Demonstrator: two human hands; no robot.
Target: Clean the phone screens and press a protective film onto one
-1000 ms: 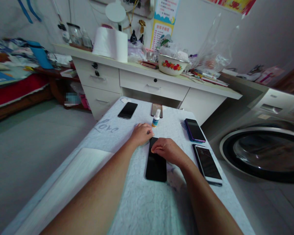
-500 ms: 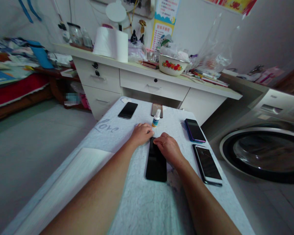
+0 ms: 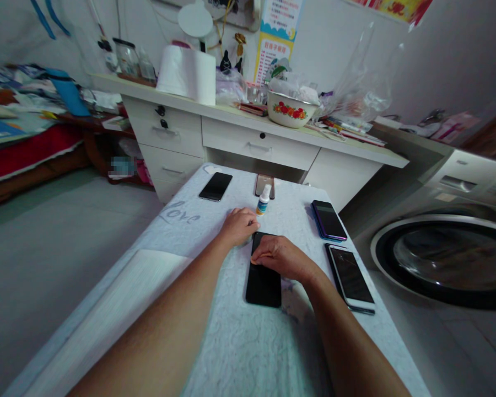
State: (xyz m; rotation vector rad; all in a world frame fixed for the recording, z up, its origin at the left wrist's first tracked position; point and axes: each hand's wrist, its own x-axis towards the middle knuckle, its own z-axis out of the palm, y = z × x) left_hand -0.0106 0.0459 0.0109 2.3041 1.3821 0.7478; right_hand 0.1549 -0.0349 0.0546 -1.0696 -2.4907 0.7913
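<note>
A smartphone (image 3: 263, 286) lies face up on the cloth-covered table, its dark screen partly under my right hand (image 3: 279, 256). The right fingers are pinched together and press on the upper half of the screen. What they hold, if anything, is too small to make out. My left hand (image 3: 240, 225) rests by the phone's top edge, fingers curled in and closed; whether something sits inside them is hidden. Just beyond it stands a small white spray bottle (image 3: 263, 200) with a blue and yellow label, upright.
Another phone (image 3: 216, 186) lies at the far left, and a brown-edged one (image 3: 265, 181) behind the bottle. Along the right edge are stacked phones (image 3: 329, 220) and a white-framed phone (image 3: 352, 278) on a dark one. A white desk (image 3: 231, 135) and washing machine (image 3: 450, 220) border the table (image 3: 240, 353).
My right hand has slid down the phone's screen, toward me and a little left, fingers still pinched. My left hand, the phone and the bottle stay where they were.
</note>
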